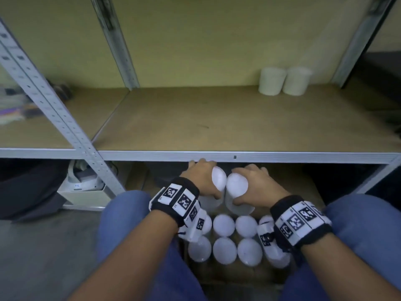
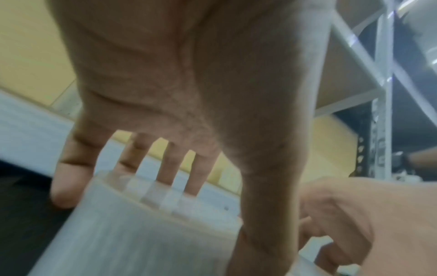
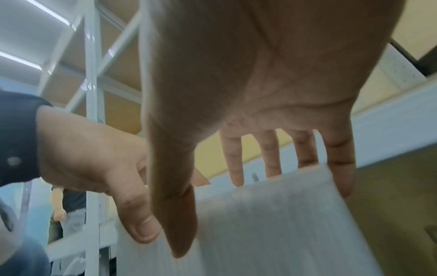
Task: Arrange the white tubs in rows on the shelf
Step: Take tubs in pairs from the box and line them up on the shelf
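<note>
Forearms banded with black-and-white marker cuffs are seen reaching down between 2 denim-clad knees, each hand clamped on a white tub. The left hand is wrapped over the left tub, fingers across its far side and thumb on the near side; in the left wrist view the fingers are shown hooked over the tub's top edge. The right hand is closed round the right tub in the same way, its thumb pressed against the near wall, as is confirmed in the right wrist view, where the fingers are curled over the rim of the tub. Both tubs are held side by side, touching, just below the grey metal front rail of the shelf and above a cardboard box on the floor. More white tubs are packed upright in rows in that box, partly hidden by the wrists. On the shelf board, 2 white tubs are stood upright and touching at the back right, against the yellow wall. A perforated grey upright is seen crossing the left of the frame, with a white box beneath the neighbouring bay
</note>
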Available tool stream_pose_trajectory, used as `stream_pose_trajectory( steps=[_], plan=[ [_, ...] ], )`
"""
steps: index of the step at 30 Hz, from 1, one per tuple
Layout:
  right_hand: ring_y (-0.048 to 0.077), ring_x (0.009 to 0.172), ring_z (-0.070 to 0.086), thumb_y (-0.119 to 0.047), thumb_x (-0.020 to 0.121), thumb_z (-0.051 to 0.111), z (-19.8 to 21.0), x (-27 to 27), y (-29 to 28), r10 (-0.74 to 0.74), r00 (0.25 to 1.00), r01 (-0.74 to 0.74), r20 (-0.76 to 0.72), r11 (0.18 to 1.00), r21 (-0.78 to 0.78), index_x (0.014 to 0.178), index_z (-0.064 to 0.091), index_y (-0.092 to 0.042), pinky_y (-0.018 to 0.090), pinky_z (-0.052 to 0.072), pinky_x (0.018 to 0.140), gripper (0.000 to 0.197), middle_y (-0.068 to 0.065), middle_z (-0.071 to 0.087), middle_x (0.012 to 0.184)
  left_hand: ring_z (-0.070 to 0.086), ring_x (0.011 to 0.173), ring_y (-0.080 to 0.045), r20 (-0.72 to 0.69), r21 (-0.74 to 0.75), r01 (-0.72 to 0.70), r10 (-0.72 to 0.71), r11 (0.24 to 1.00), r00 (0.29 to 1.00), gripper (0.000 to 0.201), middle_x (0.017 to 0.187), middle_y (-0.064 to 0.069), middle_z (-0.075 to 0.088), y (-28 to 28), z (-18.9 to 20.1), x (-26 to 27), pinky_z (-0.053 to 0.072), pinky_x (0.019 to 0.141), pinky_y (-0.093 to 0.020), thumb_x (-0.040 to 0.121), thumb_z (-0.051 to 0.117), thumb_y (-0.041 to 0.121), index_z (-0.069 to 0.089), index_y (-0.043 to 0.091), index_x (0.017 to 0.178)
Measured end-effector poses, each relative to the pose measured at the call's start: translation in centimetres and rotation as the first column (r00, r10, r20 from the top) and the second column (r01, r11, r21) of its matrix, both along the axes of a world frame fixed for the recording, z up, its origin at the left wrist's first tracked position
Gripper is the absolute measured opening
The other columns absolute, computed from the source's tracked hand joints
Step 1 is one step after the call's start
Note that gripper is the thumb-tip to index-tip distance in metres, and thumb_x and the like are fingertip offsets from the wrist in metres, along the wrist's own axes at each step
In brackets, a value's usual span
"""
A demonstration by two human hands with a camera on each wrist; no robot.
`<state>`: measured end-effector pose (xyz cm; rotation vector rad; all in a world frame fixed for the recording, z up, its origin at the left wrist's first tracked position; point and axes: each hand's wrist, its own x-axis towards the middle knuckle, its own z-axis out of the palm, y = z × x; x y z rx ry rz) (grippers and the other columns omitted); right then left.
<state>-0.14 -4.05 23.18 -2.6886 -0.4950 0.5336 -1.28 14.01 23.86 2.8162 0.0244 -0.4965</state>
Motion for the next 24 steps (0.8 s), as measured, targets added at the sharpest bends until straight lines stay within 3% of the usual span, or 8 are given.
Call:
stream_pose_trajectory(
  steps=[7,10,13,19,24],
  plan=[
    [0.02,0.118,0.047,-0.044,0.056,0.076,6.9,0.8,-1.5,-0.008,0.972,-0.015,0.236,0.995,0.097,0.125,0.055,-0.035,0.029,0.036,0.1,0.073,-0.01,0.054,0.126,0.047,0.124,-0.025,0.218,-0.092,0.015,0.005,0.996,0.976,0.09,0.135,0.0,0.049,0.1,7.3,0.4,0.045,0.099,-0.038,0.055,0.08,0.044,0.042,0.03,0.136],
    [0.022,0.116,0.048,-0.047,0.055,0.074,9.3,1.8,-1.7,-0.032,0.947,-0.013,0.319,0.99,0.138,0.122,0.058,-0.034,0.03,0.04,0.096,0.07,-0.013,0.055,0.121,0.048,0.12,-0.025,0.287,-0.131,0.001,0.036,0.991,0.957,0.083,0.128,0.001,0.053,0.2,9.4,1.1,0.048,0.093,-0.038,0.055,0.078,0.047,0.046,0.033,0.13],
    [0.023,0.121,0.045,-0.043,0.06,0.076,10.9,3.5,-1.4,-0.085,0.937,0.024,0.339,0.983,0.181,0.123,0.059,-0.033,0.032,0.04,0.099,0.066,-0.01,0.052,0.128,0.049,0.119,-0.024,0.34,-0.153,-0.029,0.08,0.988,0.937,0.08,0.127,0.0,0.051,0.2,11.1,2.6,0.044,0.095,-0.034,0.059,0.079,0.043,0.047,0.03,0.132],
    [0.024,0.126,0.045,-0.041,0.062,0.077,10.8,6.6,-0.5,-0.15,0.927,0.065,0.343,0.967,0.245,0.123,0.062,-0.028,0.039,0.041,0.105,0.064,-0.003,0.051,0.136,0.048,0.126,-0.023,0.363,-0.208,-0.106,0.177,0.972,0.915,0.081,0.135,-0.003,0.052,0.4,11.5,5.7,0.045,0.102,-0.038,0.059,0.081,0.043,0.054,0.023,0.133],
    [0.023,0.129,0.045,-0.039,0.068,0.076,9.1,8.6,0.1,-0.165,0.938,0.091,0.304,0.966,0.243,0.125,0.06,-0.023,0.038,0.035,0.111,0.062,0.001,0.049,0.141,0.05,0.123,-0.024,0.32,-0.201,-0.167,0.226,0.965,0.92,0.081,0.133,-0.001,0.056,0.3,9.4,7.3,0.047,0.1,-0.039,0.059,0.08,0.043,0.054,0.021,0.132]
  ],
)
